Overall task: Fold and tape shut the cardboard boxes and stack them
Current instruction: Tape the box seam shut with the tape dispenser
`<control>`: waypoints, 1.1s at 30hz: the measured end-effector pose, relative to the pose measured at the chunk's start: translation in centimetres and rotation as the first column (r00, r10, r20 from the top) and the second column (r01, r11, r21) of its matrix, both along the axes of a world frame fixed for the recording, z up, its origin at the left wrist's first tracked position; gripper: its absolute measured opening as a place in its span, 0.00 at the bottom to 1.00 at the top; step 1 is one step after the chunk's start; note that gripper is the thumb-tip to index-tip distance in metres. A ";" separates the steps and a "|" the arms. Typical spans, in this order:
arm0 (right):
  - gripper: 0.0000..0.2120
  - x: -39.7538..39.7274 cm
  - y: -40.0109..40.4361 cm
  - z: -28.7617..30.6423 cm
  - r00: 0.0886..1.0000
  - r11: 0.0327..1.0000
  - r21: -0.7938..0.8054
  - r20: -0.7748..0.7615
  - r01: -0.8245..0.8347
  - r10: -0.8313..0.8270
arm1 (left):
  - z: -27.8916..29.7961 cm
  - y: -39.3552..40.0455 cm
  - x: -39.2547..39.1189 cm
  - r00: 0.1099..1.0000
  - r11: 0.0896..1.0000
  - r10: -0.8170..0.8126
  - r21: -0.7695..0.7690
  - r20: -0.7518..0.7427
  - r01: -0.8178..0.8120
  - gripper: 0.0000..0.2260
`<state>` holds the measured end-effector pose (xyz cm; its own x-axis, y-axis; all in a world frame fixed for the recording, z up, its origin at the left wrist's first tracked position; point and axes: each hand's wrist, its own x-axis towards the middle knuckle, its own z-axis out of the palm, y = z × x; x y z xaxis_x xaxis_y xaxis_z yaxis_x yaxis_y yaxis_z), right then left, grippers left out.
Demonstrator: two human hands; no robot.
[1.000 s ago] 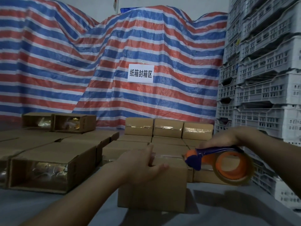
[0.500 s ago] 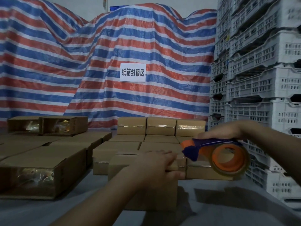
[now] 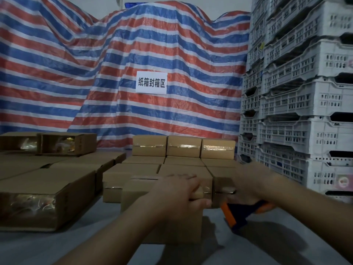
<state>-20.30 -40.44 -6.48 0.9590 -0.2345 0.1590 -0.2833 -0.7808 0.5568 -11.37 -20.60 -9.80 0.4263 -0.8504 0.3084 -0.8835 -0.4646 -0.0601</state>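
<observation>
Tarp: red, white and blue striped sheet draped across the whole upper and middle frame.
Crates: white slotted plastic crates stacked in tall columns down the right side.
Table: grey surface across the bottom of the frame, carrying all the cardboard.
Open cartons: large brown cartons at the left, their near ends showing shiny plastic wrapped contents.
Sealed boxes: small taped boxes in rows at centre, behind the hands, a top row of three standing just in front of the tarp.
Box in hand: small cardboard box at lower centre, standing on the table just in front of the sealed rows.
Left hand: lies over the box's top right edge, fingers on top and thumb curled round the near face, gripping it.
Right hand: just right of the box, clenched round the dispenser's handle.
Tape dispenser: blue and orange, at the box's right side, lower centre-right.
Sign: white paper with black characters, pinned to the tarp at centre.
</observation>
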 end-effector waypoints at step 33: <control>0.30 6.4 8.8 -0.9 0.759 -0.242 0.739 0.515 -0.629 -0.399 | 0.5 0.2 0.6 0.934 0.990 -0.078 -0.136 -0.348 0.032 0.45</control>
